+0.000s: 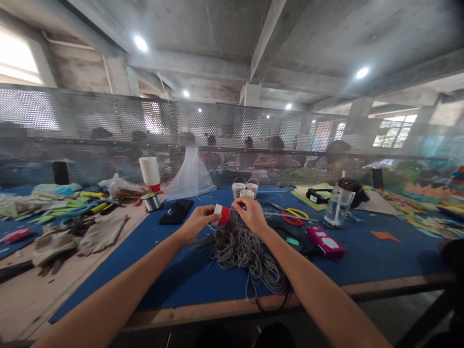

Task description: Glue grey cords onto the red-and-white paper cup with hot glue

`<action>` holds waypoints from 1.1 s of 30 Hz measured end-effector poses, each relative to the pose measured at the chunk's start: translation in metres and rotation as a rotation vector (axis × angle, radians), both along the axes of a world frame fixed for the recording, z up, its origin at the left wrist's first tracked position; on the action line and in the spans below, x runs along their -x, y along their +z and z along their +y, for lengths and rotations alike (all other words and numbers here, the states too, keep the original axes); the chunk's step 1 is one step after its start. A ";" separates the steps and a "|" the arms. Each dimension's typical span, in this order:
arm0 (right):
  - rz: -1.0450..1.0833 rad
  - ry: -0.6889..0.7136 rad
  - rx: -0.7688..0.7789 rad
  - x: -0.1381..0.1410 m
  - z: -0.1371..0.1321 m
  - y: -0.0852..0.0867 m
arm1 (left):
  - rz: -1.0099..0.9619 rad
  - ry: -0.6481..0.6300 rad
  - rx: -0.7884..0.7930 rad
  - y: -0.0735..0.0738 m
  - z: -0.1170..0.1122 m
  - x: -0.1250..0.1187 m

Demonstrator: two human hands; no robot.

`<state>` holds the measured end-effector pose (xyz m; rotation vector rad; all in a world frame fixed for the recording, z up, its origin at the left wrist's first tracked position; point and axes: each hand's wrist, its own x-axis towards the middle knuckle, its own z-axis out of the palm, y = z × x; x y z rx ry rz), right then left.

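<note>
My left hand point(195, 223) grips a small red and white paper cup point(224, 215), tipped on its side above the blue mat. Grey cord strands stand along the cup's right end. There the fingers of my right hand point(253, 216) are pinched together on a strand of this grey cord point(232, 223). Below both hands lies a loose, tangled heap of grey cord point(250, 256), spilling toward the front edge. Just beyond my right hand stand little white buckets with wire handles point(239, 188), partly hidden by it.
Scissors with red and yellow handles point(295, 216), a magenta box point(326, 242) and a clear bottle point(339, 208) lie to the right. Leftward are a black phone point(176, 212), a wire spool point(151, 202), stacked paper cups point(149, 171) and work gloves point(101, 234). A perforated metal screen point(224, 125) stands behind.
</note>
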<state>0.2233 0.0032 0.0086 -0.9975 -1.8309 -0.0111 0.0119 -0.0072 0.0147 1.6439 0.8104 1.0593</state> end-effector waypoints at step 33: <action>-0.002 0.042 0.040 -0.001 0.000 0.000 | 0.063 -0.029 -0.057 0.005 -0.004 0.001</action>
